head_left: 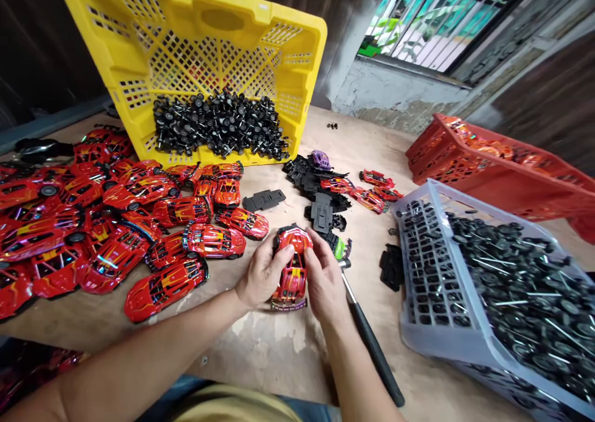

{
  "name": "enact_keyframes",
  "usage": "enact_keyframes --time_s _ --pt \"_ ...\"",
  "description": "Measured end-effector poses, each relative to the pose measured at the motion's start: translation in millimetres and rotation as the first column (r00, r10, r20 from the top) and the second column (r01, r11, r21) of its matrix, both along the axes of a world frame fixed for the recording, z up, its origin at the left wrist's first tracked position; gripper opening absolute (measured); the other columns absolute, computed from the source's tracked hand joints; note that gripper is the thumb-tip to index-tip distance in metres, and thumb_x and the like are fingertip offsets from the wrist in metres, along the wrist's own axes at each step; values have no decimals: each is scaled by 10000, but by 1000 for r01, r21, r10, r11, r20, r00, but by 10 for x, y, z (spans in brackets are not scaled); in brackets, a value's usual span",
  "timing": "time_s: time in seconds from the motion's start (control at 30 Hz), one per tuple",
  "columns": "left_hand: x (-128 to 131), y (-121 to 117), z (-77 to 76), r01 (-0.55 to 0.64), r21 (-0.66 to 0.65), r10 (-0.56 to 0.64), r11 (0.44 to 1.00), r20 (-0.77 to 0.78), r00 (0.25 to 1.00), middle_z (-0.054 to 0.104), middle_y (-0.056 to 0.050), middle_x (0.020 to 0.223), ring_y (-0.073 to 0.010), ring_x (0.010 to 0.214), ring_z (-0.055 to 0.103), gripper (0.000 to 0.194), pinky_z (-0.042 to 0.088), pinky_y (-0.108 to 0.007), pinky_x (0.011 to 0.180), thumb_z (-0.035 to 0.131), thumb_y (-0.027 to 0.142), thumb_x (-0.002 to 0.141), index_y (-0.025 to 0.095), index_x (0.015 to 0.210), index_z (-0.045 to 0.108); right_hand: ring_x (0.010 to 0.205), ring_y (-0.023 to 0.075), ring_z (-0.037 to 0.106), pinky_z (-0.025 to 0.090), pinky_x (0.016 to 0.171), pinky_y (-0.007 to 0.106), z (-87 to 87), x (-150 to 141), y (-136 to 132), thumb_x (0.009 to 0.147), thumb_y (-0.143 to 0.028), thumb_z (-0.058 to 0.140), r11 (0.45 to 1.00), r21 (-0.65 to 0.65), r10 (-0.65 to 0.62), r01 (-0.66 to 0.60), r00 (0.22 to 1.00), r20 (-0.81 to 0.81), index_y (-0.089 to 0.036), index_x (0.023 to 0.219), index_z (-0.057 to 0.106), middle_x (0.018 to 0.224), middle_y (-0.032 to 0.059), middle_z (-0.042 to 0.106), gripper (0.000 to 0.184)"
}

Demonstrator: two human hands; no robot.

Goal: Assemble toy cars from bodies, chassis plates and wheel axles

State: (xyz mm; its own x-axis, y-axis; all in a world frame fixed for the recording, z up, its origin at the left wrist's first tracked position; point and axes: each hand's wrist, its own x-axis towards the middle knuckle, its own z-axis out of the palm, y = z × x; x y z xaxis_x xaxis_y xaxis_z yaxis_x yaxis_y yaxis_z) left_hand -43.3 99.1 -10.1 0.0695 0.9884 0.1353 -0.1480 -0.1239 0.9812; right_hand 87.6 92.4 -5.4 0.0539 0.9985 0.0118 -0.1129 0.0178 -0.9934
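Between my hands is a red toy car [294, 279] with yellow and black markings, its long side pointing toward me. My left hand [264, 272] wraps its left side, thumb on top. Along the opposite side, my right hand [324, 273] grips it too, thumb near the roof. A hammer [369, 335] with a black handle lies just right of my right hand, its head partly behind that hand. Beyond the car are black plastic chassis plates [321, 211] and a lone black plate [264, 199].
Many red toy cars [162, 285] are heaped at left. A tilted yellow crate [223, 50] holds black wheel pieces. At right, a clear plastic basket [437, 254] holds wheels on axles, before a red crate [502, 186] of red car shells. Loose red shells [369, 199] lie mid-table.
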Motion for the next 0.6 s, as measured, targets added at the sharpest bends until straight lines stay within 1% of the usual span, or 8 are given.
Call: enact_keyframes --time_s 0.03,0.1,0.23,0.33,0.4,0.5,0.53,0.6 --pt "-3 2 5 46 14 -46 999 -3 999 680 -91 1139 -236 1108 619 333 470 -350 1018 491 407 965 165 1157 615 1012 200 623 510 926 347 34 31 35 855 -471 691 999 -13 41 -42 999 -34 -220 1201 621 1146 67 656 433" --pt "-15 12 22 112 20 -112 994 7 994 679 -88 1125 -223 1068 630 320 487 -332 982 537 403 948 161 1144 608 923 178 633 517 867 315 93 84 79 837 -434 724 995 7 99 -99 994 -41 -209 1054 653 1041 43 684 321" --pt "-53 52 39 163 -11 -161 987 105 981 686 -81 1089 -192 981 660 329 524 -286 875 647 364 893 153 1129 556 841 147 604 497 781 268 169 149 77 833 -374 735 989 134 58 -68 995 76 -215 1018 635 955 9 658 263" --pt "-76 64 24 195 -5 -194 981 82 978 687 -68 1015 -168 936 664 287 527 -265 852 653 331 896 144 1090 554 802 142 578 478 739 259 192 189 43 843 -365 718 979 196 27 -65 982 188 -203 971 634 898 6 627 224" --pt "-73 60 10 217 11 -218 976 56 974 686 -63 1007 -164 941 665 267 528 -259 856 652 318 898 146 1081 562 795 149 578 478 725 266 189 215 24 854 -368 702 974 213 23 -75 971 237 -201 959 638 884 13 622 208" --pt "-29 41 -1 228 26 -229 973 80 970 684 -81 1083 -180 998 662 275 527 -285 901 626 323 914 153 1115 548 827 166 593 487 748 288 156 225 8 866 -358 691 964 257 -12 -63 959 282 -211 987 643 905 23 622 196" --pt "-9 32 0 221 31 -223 975 92 971 670 -97 1149 -192 1055 649 301 514 -306 947 600 332 929 153 1161 534 841 169 593 488 761 296 142 216 5 866 -348 693 957 288 -46 -44 953 299 -218 1003 644 919 25 617 195" --pt "29 10 14 186 41 -189 982 87 978 603 -119 1314 -217 1210 580 376 447 -345 1065 542 359 956 158 1272 502 869 176 587 487 781 308 115 187 0 868 -330 693 934 358 -132 7 936 326 -233 1035 647 947 29 604 198"
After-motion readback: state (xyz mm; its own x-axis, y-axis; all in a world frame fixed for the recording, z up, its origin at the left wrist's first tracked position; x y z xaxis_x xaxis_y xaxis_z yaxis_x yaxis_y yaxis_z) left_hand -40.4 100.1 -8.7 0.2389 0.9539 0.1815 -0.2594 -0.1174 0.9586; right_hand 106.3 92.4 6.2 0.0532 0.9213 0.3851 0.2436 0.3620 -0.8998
